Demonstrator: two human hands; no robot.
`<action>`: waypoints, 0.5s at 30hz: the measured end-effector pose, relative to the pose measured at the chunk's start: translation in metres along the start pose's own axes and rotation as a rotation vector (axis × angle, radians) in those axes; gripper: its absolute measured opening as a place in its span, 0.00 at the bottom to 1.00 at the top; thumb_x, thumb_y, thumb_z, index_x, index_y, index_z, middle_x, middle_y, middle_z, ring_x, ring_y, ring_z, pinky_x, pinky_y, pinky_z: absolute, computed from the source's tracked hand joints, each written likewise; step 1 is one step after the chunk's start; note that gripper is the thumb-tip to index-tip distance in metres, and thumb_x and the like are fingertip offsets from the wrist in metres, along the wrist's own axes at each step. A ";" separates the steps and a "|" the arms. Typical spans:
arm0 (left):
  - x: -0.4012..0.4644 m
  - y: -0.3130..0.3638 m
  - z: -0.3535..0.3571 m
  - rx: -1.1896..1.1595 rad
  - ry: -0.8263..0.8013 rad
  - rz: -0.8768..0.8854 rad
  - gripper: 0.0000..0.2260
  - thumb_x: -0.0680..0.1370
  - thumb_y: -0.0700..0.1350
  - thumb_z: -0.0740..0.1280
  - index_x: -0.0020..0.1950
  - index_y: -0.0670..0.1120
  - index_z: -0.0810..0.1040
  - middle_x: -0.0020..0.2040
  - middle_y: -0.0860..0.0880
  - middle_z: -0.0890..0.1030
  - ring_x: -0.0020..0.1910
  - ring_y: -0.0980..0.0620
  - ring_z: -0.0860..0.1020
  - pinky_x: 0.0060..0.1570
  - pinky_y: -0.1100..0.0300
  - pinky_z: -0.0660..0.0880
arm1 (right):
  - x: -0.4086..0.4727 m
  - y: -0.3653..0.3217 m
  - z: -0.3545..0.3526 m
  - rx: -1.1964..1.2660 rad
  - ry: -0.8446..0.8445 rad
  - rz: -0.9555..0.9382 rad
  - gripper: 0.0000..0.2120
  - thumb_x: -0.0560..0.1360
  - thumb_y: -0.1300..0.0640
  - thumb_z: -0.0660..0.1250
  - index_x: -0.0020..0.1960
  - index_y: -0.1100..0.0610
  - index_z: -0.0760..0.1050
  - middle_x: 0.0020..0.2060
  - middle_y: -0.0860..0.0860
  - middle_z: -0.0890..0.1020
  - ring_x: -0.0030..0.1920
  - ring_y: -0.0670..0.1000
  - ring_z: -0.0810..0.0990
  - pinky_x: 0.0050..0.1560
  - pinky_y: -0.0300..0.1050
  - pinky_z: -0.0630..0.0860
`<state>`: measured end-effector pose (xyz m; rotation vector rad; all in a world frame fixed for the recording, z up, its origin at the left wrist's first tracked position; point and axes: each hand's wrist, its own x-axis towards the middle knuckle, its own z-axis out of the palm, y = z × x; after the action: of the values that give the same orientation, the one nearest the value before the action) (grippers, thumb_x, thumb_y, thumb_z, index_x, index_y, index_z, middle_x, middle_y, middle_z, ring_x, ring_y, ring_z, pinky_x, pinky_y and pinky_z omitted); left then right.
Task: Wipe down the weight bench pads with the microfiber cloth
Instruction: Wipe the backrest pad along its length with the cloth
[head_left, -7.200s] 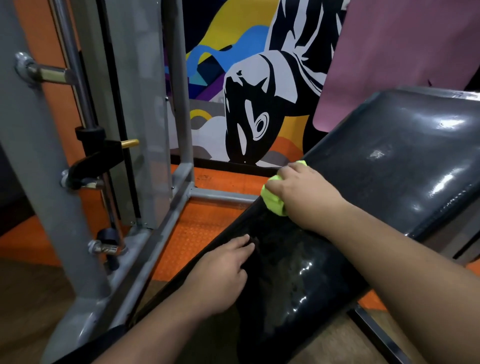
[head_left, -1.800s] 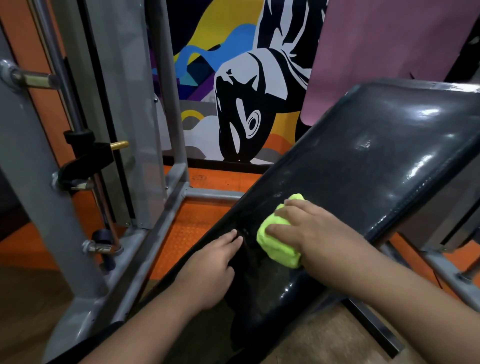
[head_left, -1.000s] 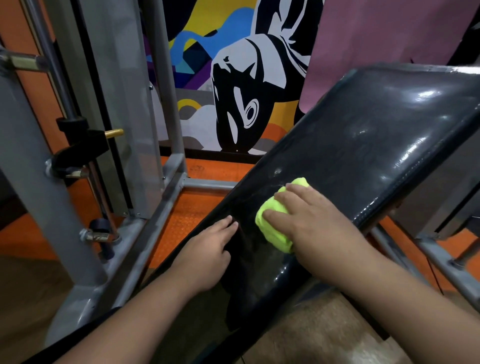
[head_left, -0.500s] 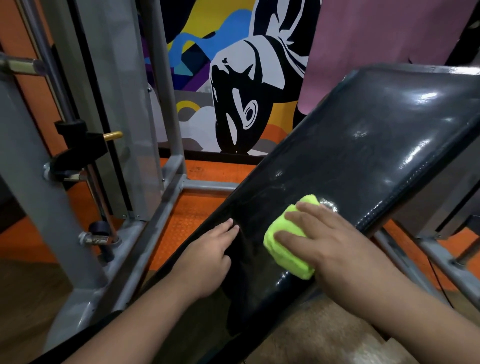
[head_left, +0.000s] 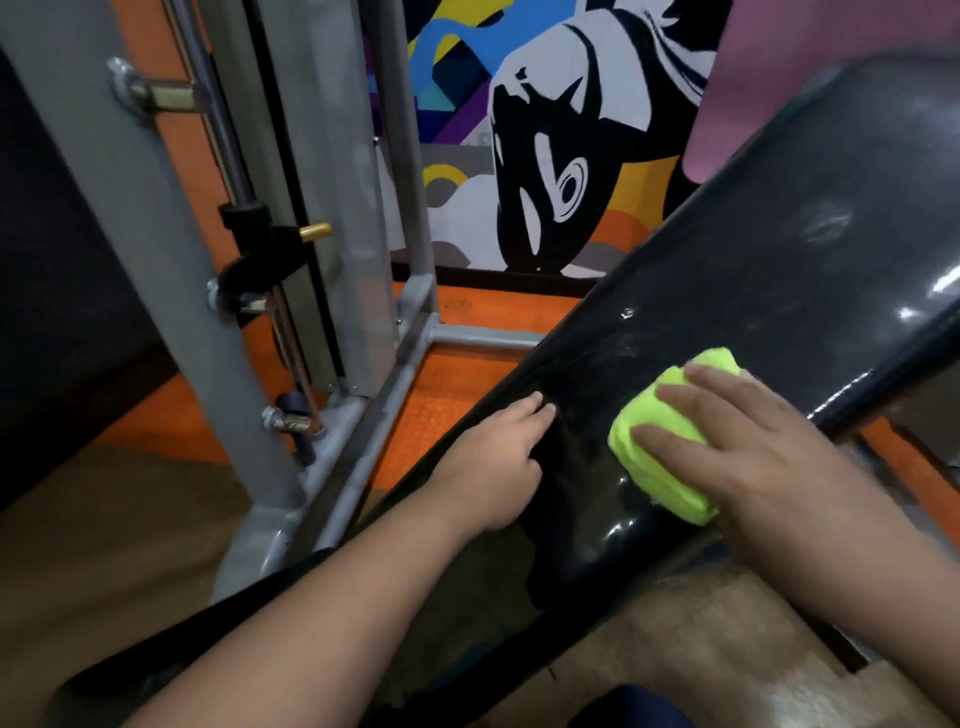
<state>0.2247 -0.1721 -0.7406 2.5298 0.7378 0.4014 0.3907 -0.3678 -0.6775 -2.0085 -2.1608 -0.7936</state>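
One black bench pad (head_left: 753, 291), glossy and tilted, running from lower left up to the right edge. One cloth (head_left: 667, 447), bright yellow-green, folded into a thick wad and lying on the pad near its lower right rim. Two hands, both bare. Right hand (head_left: 748, 457) laid flat over the cloth, fingers straight and slightly spread, pressing it against the pad rather than curling round it. Left hand (head_left: 498, 462) resting on the pad just beside the cloth but apart from it, fingers relaxed and nearly straight, tips toward the far edge, holding nothing. One grey metal rack (head_left: 171, 291) to the left, with one black clamp (head_left: 260, 244) carrying a brass-coloured pin, standing on an orange floor mat (head_left: 457, 384). One painted wall picture (head_left: 550, 150) behind, black, white, yellow and blue, and one pink panel (head_left: 810, 47) at upper right. Upper end of the pad cut off by the frame and blurred; lower end hidden under the left forearm. Underside and legs of the bench mostly out of sight. Right thumb hidden behind the hand. Dark blue shape at the bottom edge too cropped to identify.
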 end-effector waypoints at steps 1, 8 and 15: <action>-0.001 -0.001 0.001 0.002 0.001 0.006 0.33 0.75 0.37 0.59 0.79 0.52 0.59 0.80 0.55 0.55 0.78 0.56 0.54 0.76 0.59 0.53 | -0.009 0.002 0.000 0.013 0.001 -0.026 0.26 0.68 0.63 0.62 0.66 0.53 0.75 0.66 0.60 0.75 0.71 0.66 0.68 0.65 0.69 0.69; 0.001 -0.003 0.004 -0.008 0.009 -0.015 0.33 0.75 0.38 0.59 0.80 0.53 0.58 0.80 0.56 0.54 0.78 0.56 0.53 0.77 0.56 0.54 | 0.009 -0.009 -0.002 -0.003 0.013 0.059 0.27 0.64 0.64 0.63 0.63 0.55 0.77 0.64 0.63 0.77 0.69 0.69 0.70 0.63 0.71 0.70; -0.003 0.003 0.002 -0.010 0.009 -0.008 0.32 0.76 0.37 0.59 0.80 0.52 0.57 0.80 0.55 0.54 0.79 0.55 0.52 0.77 0.58 0.52 | 0.000 0.004 -0.007 0.028 0.049 0.107 0.33 0.60 0.67 0.70 0.65 0.53 0.75 0.63 0.62 0.77 0.68 0.69 0.70 0.64 0.72 0.69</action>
<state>0.2239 -0.1769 -0.7414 2.5165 0.7467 0.4126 0.3922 -0.3709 -0.6708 -2.0481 -2.0084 -0.7846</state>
